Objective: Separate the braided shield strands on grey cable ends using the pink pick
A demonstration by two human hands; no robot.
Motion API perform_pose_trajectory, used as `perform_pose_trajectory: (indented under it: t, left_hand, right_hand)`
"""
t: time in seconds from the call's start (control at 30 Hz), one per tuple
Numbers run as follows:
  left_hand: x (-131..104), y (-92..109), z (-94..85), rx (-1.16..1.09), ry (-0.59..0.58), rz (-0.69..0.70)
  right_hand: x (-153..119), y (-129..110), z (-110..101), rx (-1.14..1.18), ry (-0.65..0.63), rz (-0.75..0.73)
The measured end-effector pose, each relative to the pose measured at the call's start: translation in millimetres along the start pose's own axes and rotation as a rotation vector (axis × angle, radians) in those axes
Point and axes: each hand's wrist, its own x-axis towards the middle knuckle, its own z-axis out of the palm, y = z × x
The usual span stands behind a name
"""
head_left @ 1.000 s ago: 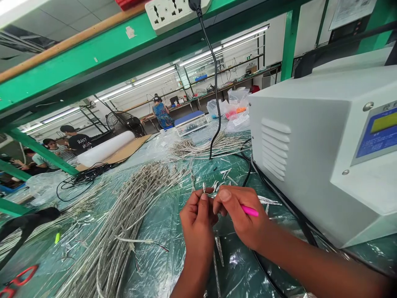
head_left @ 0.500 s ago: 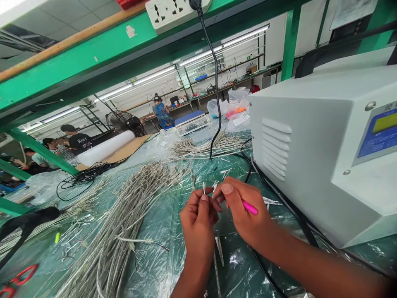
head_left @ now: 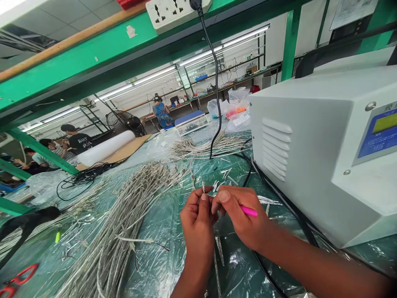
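Observation:
My left hand (head_left: 198, 223) is closed in a pinch round a thin cable, whose silvery end (head_left: 204, 187) pokes up above the thumb. The cable's lower length (head_left: 216, 269) seems to hang below that hand. Close against it on the right, my right hand (head_left: 242, 215) is closed on a slim tool with a pink handle (head_left: 249, 211); the working end is hidden by the fingers. Scraps of silver foil (head_left: 226, 171) lie on the plastic-covered bench just beyond both hands. Left of them stretches a large bundle of clear-jacketed braided cables (head_left: 124, 207).
A grey machine (head_left: 297, 132) with a blue panel stands at the right. A black power cord (head_left: 215, 82) hangs from a socket strip (head_left: 173, 12) on the green shelf beam. Another cable bundle (head_left: 211, 147) lies behind. Red-handled scissors (head_left: 21, 277) sit front left. Co-workers sit far off.
My right hand has shifted slightly, its fingers now lower and more curled beside the left hand. More foil scraps show beyond it. My left hand keeps its pinch almost in place.

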Motion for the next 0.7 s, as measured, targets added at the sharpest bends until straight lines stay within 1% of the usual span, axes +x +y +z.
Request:
perform_pose_trajectory:
  t: [0.23,0.7]
  left_hand:
    - [0.9,0.0,0.0,0.008,0.004,-0.003]
    - [-1.2,2.0,2.0,0.025,0.027,-0.014]
  right_hand:
    - [-0.4,-0.1,1.6,-0.017,0.022,-0.002]
    - [-1.8,-3.9,1.4,-0.038,0.013,-0.006]
